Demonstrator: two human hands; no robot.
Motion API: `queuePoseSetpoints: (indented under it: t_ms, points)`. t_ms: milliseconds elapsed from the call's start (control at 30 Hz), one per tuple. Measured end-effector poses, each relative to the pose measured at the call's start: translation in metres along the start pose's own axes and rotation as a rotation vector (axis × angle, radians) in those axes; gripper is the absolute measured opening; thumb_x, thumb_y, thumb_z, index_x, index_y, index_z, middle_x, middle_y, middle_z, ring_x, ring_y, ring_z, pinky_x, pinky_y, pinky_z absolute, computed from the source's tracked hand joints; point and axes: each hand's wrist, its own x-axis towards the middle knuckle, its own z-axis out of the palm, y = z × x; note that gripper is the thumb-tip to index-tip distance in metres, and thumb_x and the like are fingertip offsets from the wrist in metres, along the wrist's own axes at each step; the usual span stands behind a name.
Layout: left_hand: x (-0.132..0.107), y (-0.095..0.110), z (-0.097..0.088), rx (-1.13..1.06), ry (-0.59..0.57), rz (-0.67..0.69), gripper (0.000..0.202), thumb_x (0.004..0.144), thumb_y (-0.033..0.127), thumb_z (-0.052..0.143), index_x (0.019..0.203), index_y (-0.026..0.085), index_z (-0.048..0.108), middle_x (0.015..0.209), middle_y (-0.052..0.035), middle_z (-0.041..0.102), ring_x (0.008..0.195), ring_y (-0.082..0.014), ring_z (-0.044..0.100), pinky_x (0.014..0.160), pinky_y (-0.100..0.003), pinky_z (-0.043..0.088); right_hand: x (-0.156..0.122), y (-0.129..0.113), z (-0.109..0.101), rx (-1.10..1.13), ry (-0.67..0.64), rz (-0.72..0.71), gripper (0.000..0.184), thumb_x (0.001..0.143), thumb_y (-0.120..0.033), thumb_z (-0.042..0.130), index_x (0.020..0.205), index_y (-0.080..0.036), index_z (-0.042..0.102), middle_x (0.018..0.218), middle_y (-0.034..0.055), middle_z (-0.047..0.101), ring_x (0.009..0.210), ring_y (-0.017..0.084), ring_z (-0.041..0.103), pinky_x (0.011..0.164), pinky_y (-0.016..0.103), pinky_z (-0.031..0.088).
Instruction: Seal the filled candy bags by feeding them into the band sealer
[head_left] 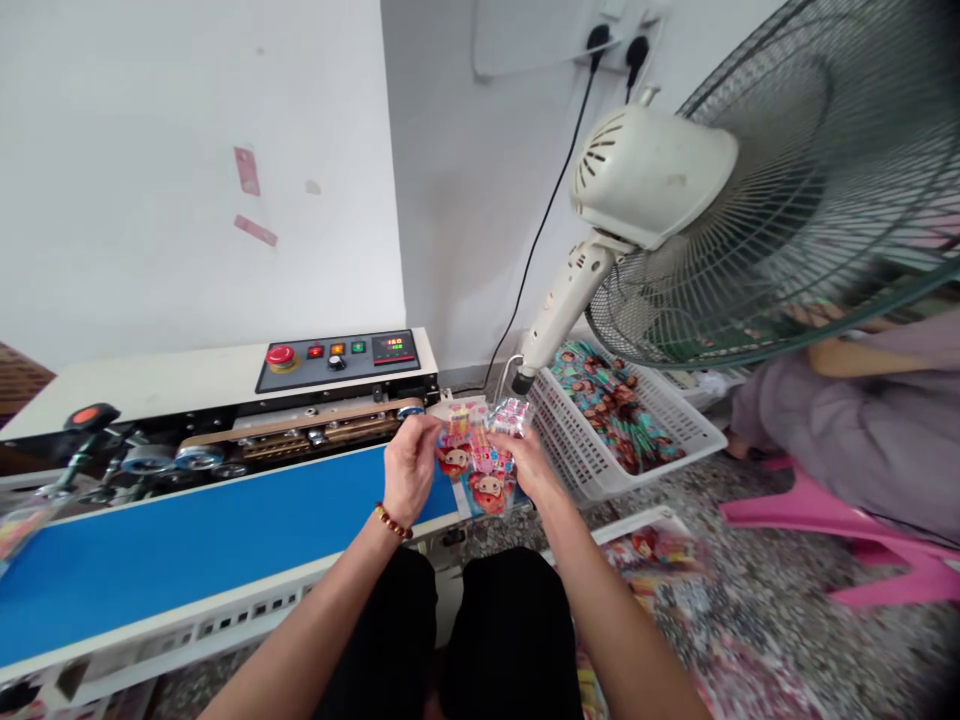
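My left hand (409,468), with a bead bracelet on the wrist, grips the left side of a stack of colourful cartoon-printed packets (480,462). My right hand (525,462) holds the right side of the same stack. Both hands hover at the right end of the blue conveyor belt (187,545) of a band sealing machine (225,400). The fingers of both hands are curled round the packets. My knees in black trousers are below.
A white basket (679,440) with several similar packets stands to the right, under a large standing fan (750,190). More packets lie in a tray on the floor (660,560). Another person in purple sits on a pink stool (862,540) at far right.
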Motion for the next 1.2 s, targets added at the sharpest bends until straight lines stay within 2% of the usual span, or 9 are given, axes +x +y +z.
queuePoseSetpoints:
  t_ms: [67,167,267,500,667,767,900,1033,1200]
  points:
    - [-0.002,0.002,-0.003,0.002,0.018,0.116,0.021,0.095,0.039,0.053,0.089,0.023,0.066,0.095,-0.0055,0.069,0.078,-0.0171,0.063,0.079,-0.027,0.049,0.0,0.002,-0.001,0.033,0.033,-0.004,0.038,0.049,-0.034,0.09,0.079,-0.025,0.068,0.072,-0.0016,0.074,0.07,0.025,0.068,0.072,0.037,0.053]
    - [0.0,0.001,-0.003,0.012,0.038,0.173,0.02,0.095,0.035,0.052,0.087,0.023,0.066,0.09,-0.0055,0.068,0.082,-0.0181,0.063,0.082,-0.027,0.049,0.001,0.003,0.0,0.05,0.075,-0.03,0.037,0.049,-0.033,0.09,0.079,-0.025,0.069,0.072,-0.0012,0.074,0.07,0.025,0.068,0.072,0.038,0.052]
    - [0.005,0.001,0.0,-0.002,0.106,0.11,0.021,0.095,0.036,0.053,0.087,0.022,0.065,0.084,-0.004,0.066,0.074,-0.0164,0.059,0.076,-0.026,0.048,0.002,0.003,0.001,0.073,0.104,-0.04,0.036,0.05,-0.033,0.088,0.08,-0.027,0.068,0.072,-0.0006,0.074,0.074,0.029,0.07,0.073,0.04,0.053]
    - [0.011,0.017,0.002,-0.138,0.086,-0.032,0.025,0.096,0.044,0.053,0.091,0.022,0.064,0.072,-0.0001,0.058,0.063,-0.0146,0.054,0.07,-0.025,0.048,0.001,0.004,-0.002,0.095,0.115,-0.075,0.036,0.052,-0.037,0.086,0.081,-0.028,0.067,0.073,0.0004,0.074,0.074,0.031,0.071,0.071,0.042,0.054]
    - [0.014,0.017,0.005,-0.064,0.094,-0.012,0.023,0.093,0.042,0.055,0.088,0.022,0.066,0.073,-0.0009,0.06,0.069,-0.0156,0.056,0.074,-0.025,0.047,0.0,0.003,-0.002,0.094,0.124,-0.08,0.035,0.052,-0.038,0.085,0.079,-0.028,0.066,0.073,0.0001,0.073,0.076,0.03,0.071,0.071,0.042,0.053]
    - [0.014,0.014,0.008,-0.051,0.047,0.015,0.022,0.093,0.04,0.056,0.085,0.022,0.066,0.076,-0.0016,0.062,0.07,-0.0156,0.057,0.073,-0.025,0.047,-0.001,0.002,-0.002,0.137,0.127,-0.084,0.034,0.05,-0.036,0.086,0.076,-0.028,0.066,0.068,-0.0014,0.071,0.07,0.027,0.069,0.068,0.039,0.053]
    - [0.018,0.014,0.01,-0.158,0.022,-0.01,0.022,0.094,0.04,0.056,0.087,0.021,0.065,0.071,0.0009,0.06,0.062,-0.0136,0.056,0.067,-0.024,0.046,-0.003,0.002,-0.003,0.219,0.126,-0.102,0.033,0.051,-0.031,0.087,0.076,-0.025,0.066,0.067,-0.0035,0.071,0.06,0.022,0.066,0.064,0.035,0.053]
    - [0.022,0.023,0.007,-0.309,-0.005,-0.072,0.024,0.091,0.044,0.062,0.088,0.02,0.063,0.074,0.001,0.062,0.056,-0.0112,0.054,0.057,-0.022,0.043,-0.003,0.002,-0.004,0.276,0.115,-0.106,0.036,0.051,-0.029,0.088,0.08,-0.023,0.069,0.069,-0.0029,0.073,0.061,0.022,0.067,0.065,0.035,0.055]
    - [0.015,0.032,0.004,-0.366,-0.026,-0.09,0.025,0.092,0.045,0.063,0.088,0.02,0.062,0.063,0.0038,0.055,0.052,-0.0097,0.049,0.054,-0.02,0.039,-0.004,0.002,-0.003,0.292,0.111,-0.104,0.03,0.054,-0.026,0.087,0.078,-0.024,0.068,0.07,-0.0031,0.073,0.061,0.02,0.066,0.067,0.034,0.054]
